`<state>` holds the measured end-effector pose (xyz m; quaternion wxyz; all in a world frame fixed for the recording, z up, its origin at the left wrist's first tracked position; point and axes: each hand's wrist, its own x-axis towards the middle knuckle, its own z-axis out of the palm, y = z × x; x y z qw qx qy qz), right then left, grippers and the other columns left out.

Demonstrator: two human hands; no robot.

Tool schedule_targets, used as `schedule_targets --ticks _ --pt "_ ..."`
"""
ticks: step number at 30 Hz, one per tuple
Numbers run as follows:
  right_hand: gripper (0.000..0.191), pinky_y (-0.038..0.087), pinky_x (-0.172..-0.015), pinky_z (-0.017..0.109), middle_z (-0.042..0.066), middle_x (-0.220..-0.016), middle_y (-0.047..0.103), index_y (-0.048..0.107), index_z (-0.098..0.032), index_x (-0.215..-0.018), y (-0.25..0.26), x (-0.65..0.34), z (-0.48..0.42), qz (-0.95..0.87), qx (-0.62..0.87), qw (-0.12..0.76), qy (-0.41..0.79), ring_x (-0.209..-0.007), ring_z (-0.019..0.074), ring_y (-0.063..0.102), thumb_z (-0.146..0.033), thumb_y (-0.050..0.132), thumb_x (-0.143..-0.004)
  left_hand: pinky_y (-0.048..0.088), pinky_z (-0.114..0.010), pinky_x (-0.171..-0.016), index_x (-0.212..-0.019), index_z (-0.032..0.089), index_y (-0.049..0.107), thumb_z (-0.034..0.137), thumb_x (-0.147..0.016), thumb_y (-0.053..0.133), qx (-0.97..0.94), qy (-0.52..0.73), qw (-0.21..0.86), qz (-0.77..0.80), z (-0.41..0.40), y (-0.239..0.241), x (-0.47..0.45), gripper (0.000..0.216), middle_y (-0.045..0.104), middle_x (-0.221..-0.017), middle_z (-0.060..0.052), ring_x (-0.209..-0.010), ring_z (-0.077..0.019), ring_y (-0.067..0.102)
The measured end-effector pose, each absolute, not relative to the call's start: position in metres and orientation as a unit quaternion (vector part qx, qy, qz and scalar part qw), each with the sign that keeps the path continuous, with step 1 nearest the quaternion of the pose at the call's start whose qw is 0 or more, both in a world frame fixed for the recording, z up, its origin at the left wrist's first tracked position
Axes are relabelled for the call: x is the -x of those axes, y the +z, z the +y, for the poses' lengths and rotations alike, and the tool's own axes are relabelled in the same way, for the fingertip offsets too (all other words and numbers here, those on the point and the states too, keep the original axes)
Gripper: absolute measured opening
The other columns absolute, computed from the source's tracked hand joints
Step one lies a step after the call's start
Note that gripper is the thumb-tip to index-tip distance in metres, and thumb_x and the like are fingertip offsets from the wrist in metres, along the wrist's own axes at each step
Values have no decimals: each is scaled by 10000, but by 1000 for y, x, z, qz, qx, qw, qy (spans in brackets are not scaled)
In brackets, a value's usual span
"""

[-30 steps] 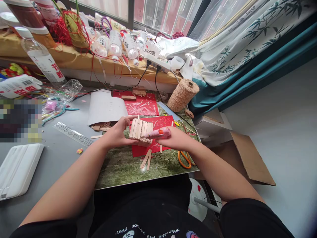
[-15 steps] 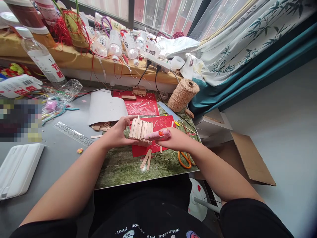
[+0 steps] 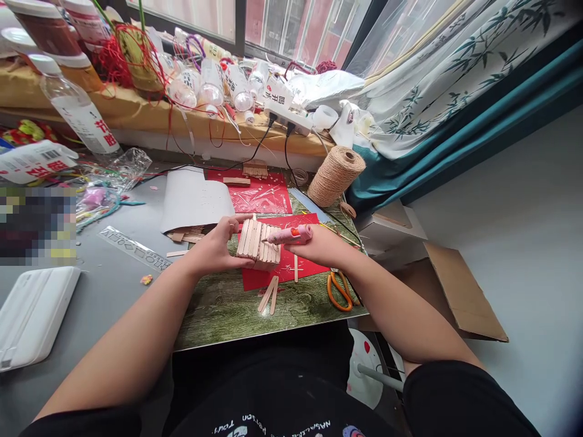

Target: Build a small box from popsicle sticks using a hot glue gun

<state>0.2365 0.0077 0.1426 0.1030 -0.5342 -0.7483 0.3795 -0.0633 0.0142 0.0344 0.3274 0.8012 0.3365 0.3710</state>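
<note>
My left hand is closed on the left side of a small box built of wooden craft sticks, thumb in front and fingers behind. In my right hand is a pink glue gun, its nozzle over the sticks on the box's top; whether the tip touches them I cannot tell. Beneath the box lies a red sheet with stringy bits on it. Two loose craft sticks rest on the wood-patterned board just in front.
Orange-handled scissors lie by my right forearm. Behind are a spool of twine, a white paper roll over more sticks, and a power strip with black cords. A clear stencil ruler and a white case lie left.
My right hand has raised the glue gun slightly, and its nozzle now sits higher on the box's top. My left hand keeps its hold on the box.
</note>
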Motion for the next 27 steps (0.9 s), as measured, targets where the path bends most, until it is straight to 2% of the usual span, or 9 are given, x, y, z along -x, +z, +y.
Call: schedule_targets --ticks 5,10,14,17,20,22,24,26,27 --pt "376 594 -950 419 28 -1036 832 826 -338 -1237 135 -237 23 -742 514 142 405 -1030 282 734 -244 795 -874 523 -538 -1161 -1161 273 388 455 -787 915 -800 365 321 352 13 35 64 671 479 -1642 -176 -1423 -325 577" --pt "352 602 -939 416 38 -1085 831 827 -301 -1230 126 -238 35 -734 516 172 406 -1069 293 726 -268 796 -881 514 -534 -1163 -1200 271 402 456 -787 910 -801 365 321 348 14 35 64 681 471 -1644 -173 -1434 -325 563" --pt "376 588 -831 362 25 -1178 812 794 -298 -1289 127 -242 36 -742 466 190 443 -920 223 716 -351 755 -918 495 -555 -1163 -1155 275 385 479 -781 905 -803 367 318 344 15 32 65 672 460 -1652 -187 -1465 -343 539" --pt "446 520 -632 317 15 -1051 810 734 -311 -1383 128 -250 27 -722 470 201 466 -646 154 598 -413 702 -950 472 -585 -1165 -1132 280 378 523 -778 901 -809 359 312 346 17 30 69 677 438 -1668 -189 -1491 -367 505" --pt "464 473 -588 310 35 -969 777 683 -282 -1421 116 -261 12 -697 503 256 443 -597 150 539 -420 645 -980 464 -590 -1160 -1114 263 418 604 -910 736 -797 389 313 339 21 27 71 509 437 -1648 -194 -1511 -373 460" --pt "381 506 -671 335 78 -1051 756 682 -233 -1335 101 -270 -1 -702 531 288 377 -711 183 605 -390 603 -998 507 -552 -1091 -1044 246 461 611 -1022 527 -761 454 304 350 23 26 70 371 555 -1483 -182 -1384 -340 546" --pt "239 515 -751 363 96 -1049 721 669 -207 -1171 82 -279 -13 -725 582 257 265 -808 221 636 -351 600 -994 547 -485 -945 -933 244 467 540 -1073 392 -709 525 291 370 24 25 69 337 638 -1132 -122 -1091 -280 624" --pt "137 509 -798 386 119 -1075 683 630 -197 -1088 64 -288 -23 -747 624 161 166 -876 258 646 -259 602 -969 527 -425 -803 -848 247 445 452 -1071 376 -670 570 280 383 24 26 67 311 537 -852 -48 -838 -234 561" --pt "130 511 -825 397 136 -1100 667 616 -190 -1084 56 -293 -26 -747 640 117 137 -917 276 651 -218 598 -958 509 -408 -765 -830 247 446 412 -1062 387 -662 581 274 386 23 28 66 290 486 -796 -29 -782 -224 524"
